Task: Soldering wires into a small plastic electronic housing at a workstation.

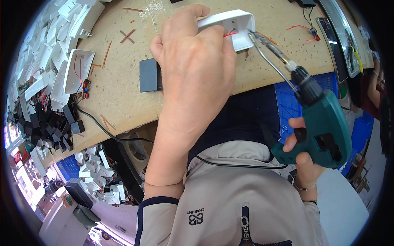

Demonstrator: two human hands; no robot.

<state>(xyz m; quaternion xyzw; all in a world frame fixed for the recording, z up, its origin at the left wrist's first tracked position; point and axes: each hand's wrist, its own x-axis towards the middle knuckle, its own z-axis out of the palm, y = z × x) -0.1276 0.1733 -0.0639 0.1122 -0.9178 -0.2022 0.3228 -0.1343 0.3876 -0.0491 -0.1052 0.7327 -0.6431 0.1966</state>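
Note:
My left hand (195, 61) is closed around a white plastic casing (245, 20), which it holds tilted over the table. A short red wire (230, 33) shows inside the casing by my fingertips. My right hand (304, 166) grips a green soldering gun (333, 119) by its handle, a finger at the trigger. Its metal tip and the thin curved solder feed tube (273, 65) meet at the casing's right end; the exact contact point is too small to tell. A dark grey box (148, 76) sits on the table beside my left wrist, partly hidden by it.
White casings (49, 37) are heaped at the left, above a pile of small black boxes (47, 127). One casing (79, 69) carries red wires and a small circuit board. A black cord (98, 123) crosses the table's front edge. Brown strips (127, 36) lie scattered; a blue crate (289, 102) stands below.

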